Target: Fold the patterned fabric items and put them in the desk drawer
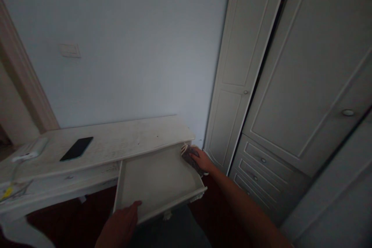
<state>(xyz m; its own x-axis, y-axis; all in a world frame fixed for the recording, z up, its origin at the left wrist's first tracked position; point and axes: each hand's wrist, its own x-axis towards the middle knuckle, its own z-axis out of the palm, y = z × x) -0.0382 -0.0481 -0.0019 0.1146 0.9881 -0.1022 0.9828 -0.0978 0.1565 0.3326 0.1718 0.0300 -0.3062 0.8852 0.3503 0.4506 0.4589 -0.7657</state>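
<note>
A pale drawer (158, 178) is pulled out from the white table (139, 133), its inside bare. At the drawer's near left corner, my left hand (123, 219) is closed over the edge, the thumb lying inside. My right hand (199, 157) grips a folded grey-brown cloth (192, 159) against the drawer's right side wall, close to the tabletop. The cloth hangs over both sides of that wall. Part of my left hand's fingers is hidden below the drawer.
A dark phone (77, 148) lies on the tabletop, with a white power strip (30, 150) and cable to its left. White wardrobe doors (232, 116) and small drawers (263, 160) stand at the right. A light switch (69, 50) is on the wall.
</note>
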